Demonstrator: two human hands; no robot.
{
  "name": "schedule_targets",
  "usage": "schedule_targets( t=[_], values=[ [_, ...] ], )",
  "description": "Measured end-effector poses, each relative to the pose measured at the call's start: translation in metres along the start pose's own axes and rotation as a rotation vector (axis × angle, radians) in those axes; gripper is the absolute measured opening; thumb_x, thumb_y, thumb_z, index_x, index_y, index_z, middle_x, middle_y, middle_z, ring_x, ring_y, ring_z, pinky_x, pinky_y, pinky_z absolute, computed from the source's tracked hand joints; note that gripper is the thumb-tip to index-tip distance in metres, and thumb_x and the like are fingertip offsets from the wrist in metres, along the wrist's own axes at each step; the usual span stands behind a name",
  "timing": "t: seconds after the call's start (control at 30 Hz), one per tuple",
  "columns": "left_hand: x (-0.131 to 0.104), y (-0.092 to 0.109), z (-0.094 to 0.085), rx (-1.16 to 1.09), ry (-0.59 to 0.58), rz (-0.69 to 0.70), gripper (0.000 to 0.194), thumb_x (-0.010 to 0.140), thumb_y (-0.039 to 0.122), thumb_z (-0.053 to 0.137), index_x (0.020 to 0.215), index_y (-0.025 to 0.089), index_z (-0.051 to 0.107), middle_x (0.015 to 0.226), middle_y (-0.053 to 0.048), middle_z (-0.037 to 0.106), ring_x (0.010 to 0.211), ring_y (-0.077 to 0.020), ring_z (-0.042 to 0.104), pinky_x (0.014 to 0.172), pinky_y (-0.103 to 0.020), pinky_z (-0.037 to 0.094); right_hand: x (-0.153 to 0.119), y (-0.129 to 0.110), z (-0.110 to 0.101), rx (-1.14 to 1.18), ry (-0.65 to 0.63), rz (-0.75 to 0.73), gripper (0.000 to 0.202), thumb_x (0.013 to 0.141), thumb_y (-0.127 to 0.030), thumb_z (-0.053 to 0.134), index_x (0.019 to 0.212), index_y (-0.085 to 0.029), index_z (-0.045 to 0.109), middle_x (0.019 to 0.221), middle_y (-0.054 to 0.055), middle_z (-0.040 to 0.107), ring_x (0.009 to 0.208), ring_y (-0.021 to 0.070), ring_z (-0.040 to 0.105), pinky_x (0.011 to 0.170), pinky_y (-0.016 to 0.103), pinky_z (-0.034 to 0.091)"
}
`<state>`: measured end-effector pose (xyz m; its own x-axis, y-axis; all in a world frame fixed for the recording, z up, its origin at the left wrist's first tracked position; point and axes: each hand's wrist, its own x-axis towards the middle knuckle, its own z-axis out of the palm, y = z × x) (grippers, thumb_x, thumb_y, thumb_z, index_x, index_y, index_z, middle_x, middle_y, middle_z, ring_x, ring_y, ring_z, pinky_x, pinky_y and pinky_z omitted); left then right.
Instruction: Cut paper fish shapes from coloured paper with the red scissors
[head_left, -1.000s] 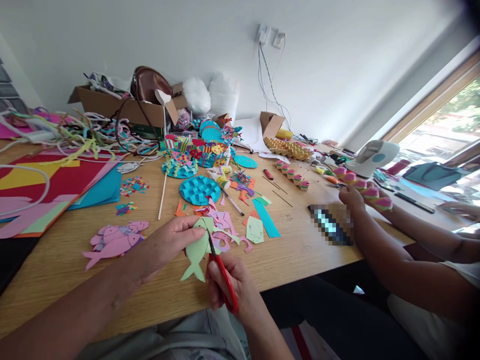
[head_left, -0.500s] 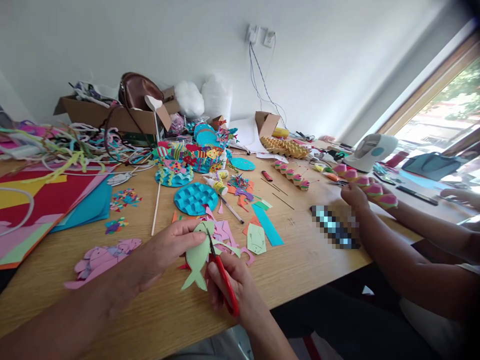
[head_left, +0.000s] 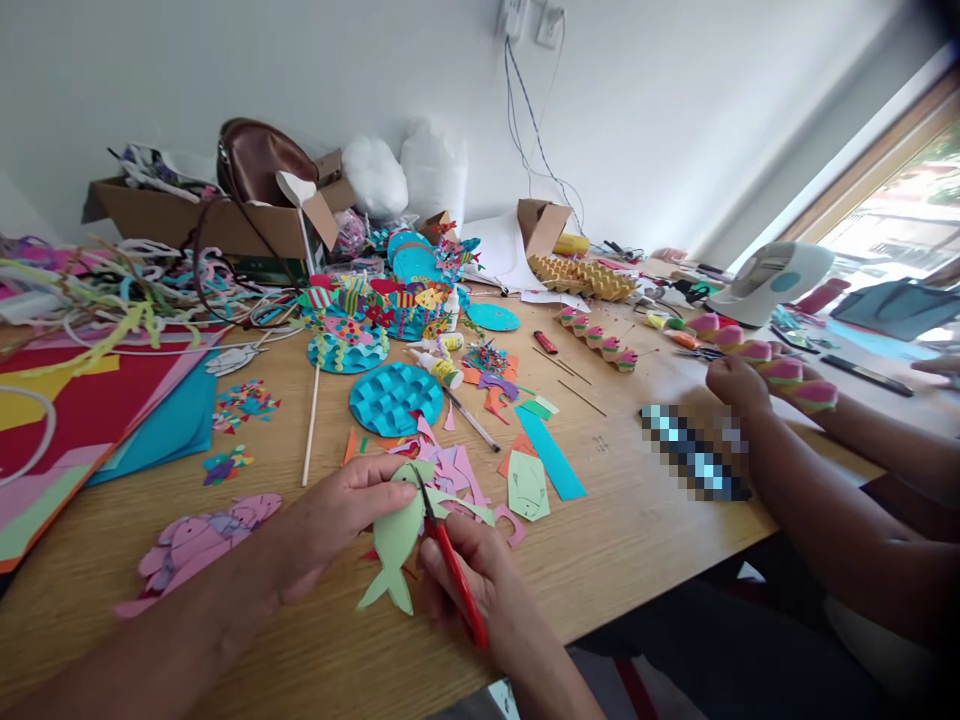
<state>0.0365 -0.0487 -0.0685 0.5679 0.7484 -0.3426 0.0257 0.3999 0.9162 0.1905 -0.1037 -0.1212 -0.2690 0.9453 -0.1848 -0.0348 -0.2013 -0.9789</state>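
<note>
In the head view, the left hand [head_left: 341, 515] is pinching a pale green paper fish [head_left: 397, 535] by its upper edge, fingers closed on the thin, flat card, while the right hand [head_left: 469, 575] is gripping red-handled scissors [head_left: 450, 565] whose dark blades are biting into the fish near its head. The fish is hanging just above the near edge of the wooden surface [head_left: 600, 540], its forked tail pointing down toward the person. The scissor handles are mostly hidden inside the right fist, so the finger loops are hard to make out. Pink paper fish [head_left: 199, 545] are lying flat in an overlapping heap to the left, and pink and orange offcuts [head_left: 457, 470] are lying just behind the hands. A round blue disc [head_left: 396, 398] of woven, scale-like strips is sitting farther back, beside a thin wooden stick [head_left: 310, 425]. Flat sheets of red, yellow and blue card [head_left: 97, 410] are being cut off by the left border. An open cardboard box [head_left: 217, 220] at the back is holding a brown leather bag [head_left: 259, 165] and tangled scraps; its inside is mostly hidden. At the right, another person's hand [head_left: 739, 385] is holding a pink and green ridged strip [head_left: 772, 365], with that person's body cut off by the edge; a pixelated object [head_left: 694, 455] beside it cannot be identified.
</note>
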Motion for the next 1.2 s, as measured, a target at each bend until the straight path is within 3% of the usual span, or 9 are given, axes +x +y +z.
schedule_targets(
  t=[0.43,0.93,1.2],
  values=[
    [-0.001,0.007,-0.002,-0.035,0.020,-0.075,0.016,0.069,0.034,0.068,0.070,0.019,0.065,0.069,0.001,0.064,0.062,-0.0120,0.052,0.058,-0.022,0.041,-0.002,-0.001,-0.003,0.029,-0.042,0.051,0.054,0.075,-0.070,0.054,0.068,-0.017,0.049,0.043,-0.004,0.048,0.035,0.0060,0.040,0.035,0.016,0.026],
    [0.005,0.009,0.001,0.092,0.145,-0.022,0.024,0.074,0.040,0.064,0.071,0.017,0.060,0.062,0.002,0.056,0.059,-0.0131,0.049,0.055,-0.023,0.038,0.000,-0.008,-0.005,0.063,-0.031,0.042,0.050,0.077,-0.066,0.054,0.066,-0.018,0.047,0.045,-0.004,0.050,0.038,0.0077,0.043,0.038,0.018,0.031],
    [0.009,0.008,0.003,0.023,0.078,-0.055,0.022,0.077,0.039,0.062,0.075,0.017,0.057,0.062,0.004,0.052,0.057,-0.0106,0.042,0.053,-0.021,0.033,0.002,-0.015,-0.002,0.084,-0.008,0.069,0.051,0.077,-0.067,0.053,0.064,-0.019,0.045,0.044,-0.004,0.050,0.036,0.0077,0.043,0.037,0.018,0.031]
  ],
)
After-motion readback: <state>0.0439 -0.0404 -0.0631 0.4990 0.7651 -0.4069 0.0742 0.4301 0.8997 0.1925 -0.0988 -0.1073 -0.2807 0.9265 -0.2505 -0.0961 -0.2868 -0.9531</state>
